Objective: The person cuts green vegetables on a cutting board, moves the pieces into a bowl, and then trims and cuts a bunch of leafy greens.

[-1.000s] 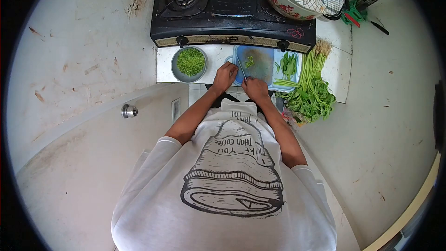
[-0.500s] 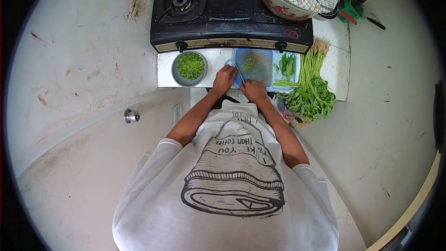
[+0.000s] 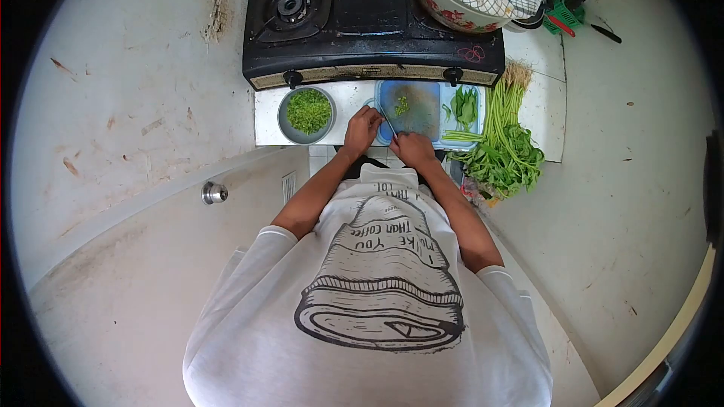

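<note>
My right hand [image 3: 413, 148] is wrapped round the handle of a knife [image 3: 388, 122], its thin blade slanting up and left over the near left part of a blue cutting board [image 3: 432, 114]. Close to the blade's tip, my left hand [image 3: 363, 130] has its fingers curled together at the board's left edge; what they pinch, if anything, is hidden. A small heap of chopped greens [image 3: 402, 105] lies on the board. Loose leaves [image 3: 465, 107] and a few cut stems [image 3: 461, 136] rest on the tray at its right. Finely chopped greens [image 3: 308, 111] fill a grey bowl [image 3: 284, 126] on the left.
A big bunch of leafy greens [image 3: 507, 132] with roots hangs over the counter's front edge. Behind stands a black two-burner stove [image 3: 369, 45], with a cloth-covered floral pot [image 3: 460, 16] on its right side. A green basket [image 3: 562, 13] holds knives at the back right.
The view has shifted very slightly. Both hands and the knife stay in nearly the same place, and the greens look unchanged.
</note>
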`<state>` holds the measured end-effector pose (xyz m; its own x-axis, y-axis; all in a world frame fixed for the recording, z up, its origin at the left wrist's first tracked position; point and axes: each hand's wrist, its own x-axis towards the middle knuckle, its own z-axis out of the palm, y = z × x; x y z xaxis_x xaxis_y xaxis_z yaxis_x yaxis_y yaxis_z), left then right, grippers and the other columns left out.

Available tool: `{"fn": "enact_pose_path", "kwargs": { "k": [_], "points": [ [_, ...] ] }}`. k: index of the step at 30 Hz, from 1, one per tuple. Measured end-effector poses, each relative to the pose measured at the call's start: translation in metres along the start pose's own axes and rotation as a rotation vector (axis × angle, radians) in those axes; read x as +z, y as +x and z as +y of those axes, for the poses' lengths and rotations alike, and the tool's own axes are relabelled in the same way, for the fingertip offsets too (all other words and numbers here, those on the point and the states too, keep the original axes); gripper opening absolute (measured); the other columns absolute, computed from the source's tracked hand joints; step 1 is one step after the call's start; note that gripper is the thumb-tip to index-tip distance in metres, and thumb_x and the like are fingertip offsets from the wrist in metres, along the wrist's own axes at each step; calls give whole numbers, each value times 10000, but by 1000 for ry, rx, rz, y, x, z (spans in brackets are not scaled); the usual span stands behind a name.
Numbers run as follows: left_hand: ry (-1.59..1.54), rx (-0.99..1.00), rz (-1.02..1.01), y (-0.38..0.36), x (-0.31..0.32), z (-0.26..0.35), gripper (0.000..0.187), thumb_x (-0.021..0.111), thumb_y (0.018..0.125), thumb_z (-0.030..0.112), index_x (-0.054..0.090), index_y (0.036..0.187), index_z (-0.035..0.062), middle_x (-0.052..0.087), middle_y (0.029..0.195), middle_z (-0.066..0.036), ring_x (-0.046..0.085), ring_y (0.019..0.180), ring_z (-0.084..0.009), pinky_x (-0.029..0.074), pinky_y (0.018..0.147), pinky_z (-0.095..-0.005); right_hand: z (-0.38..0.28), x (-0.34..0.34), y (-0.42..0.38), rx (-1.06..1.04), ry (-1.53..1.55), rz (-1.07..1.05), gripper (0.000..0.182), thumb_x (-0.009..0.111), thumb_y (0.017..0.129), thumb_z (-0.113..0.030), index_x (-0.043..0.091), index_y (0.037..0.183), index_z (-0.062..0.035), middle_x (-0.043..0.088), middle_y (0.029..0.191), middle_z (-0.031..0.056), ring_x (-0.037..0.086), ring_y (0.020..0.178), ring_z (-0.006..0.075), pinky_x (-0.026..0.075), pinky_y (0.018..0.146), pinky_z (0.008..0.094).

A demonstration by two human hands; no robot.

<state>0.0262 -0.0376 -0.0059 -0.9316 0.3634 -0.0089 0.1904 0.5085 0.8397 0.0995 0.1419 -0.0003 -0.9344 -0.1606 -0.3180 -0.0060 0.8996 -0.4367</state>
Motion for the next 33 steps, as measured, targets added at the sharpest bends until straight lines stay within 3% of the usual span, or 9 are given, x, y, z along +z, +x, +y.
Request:
{"fn": "enact_pose_path", "kwargs": {
  "k": [6, 15, 33],
  "points": [
    [-20, 70, 24, -1, 4, -7, 80, 717, 864, 28, 713, 934, -10, 668, 892, -161, 686, 776, -334, 558, 708, -416, 0, 0, 1, 14, -23, -25, 403, 613, 960, -401, 753, 852, -39, 728, 798, 231, 728, 748, 414, 586, 702, 521],
    [-80, -53, 54, -1, 4, -5, 109, 734, 813, 36, 733, 919, 8, 694, 871, -122, 683, 722, -209, 562, 682, -329, 0, -3, 1, 33, -17, -27, 417, 572, 983, -403, 750, 864, -45, 730, 801, 227, 727, 756, 415, 585, 714, 528],
    [-127, -124, 95, 1, 7, -10, 98, 764, 812, 60, 732, 877, -6, 696, 813, -109, 666, 683, -173, 555, 670, -311, 4, -2, 0, 8, -17, -16, 393, 574, 974, -399, 736, 892, -50, 729, 794, 225, 721, 738, 420, 577, 695, 534]
  ]
}}
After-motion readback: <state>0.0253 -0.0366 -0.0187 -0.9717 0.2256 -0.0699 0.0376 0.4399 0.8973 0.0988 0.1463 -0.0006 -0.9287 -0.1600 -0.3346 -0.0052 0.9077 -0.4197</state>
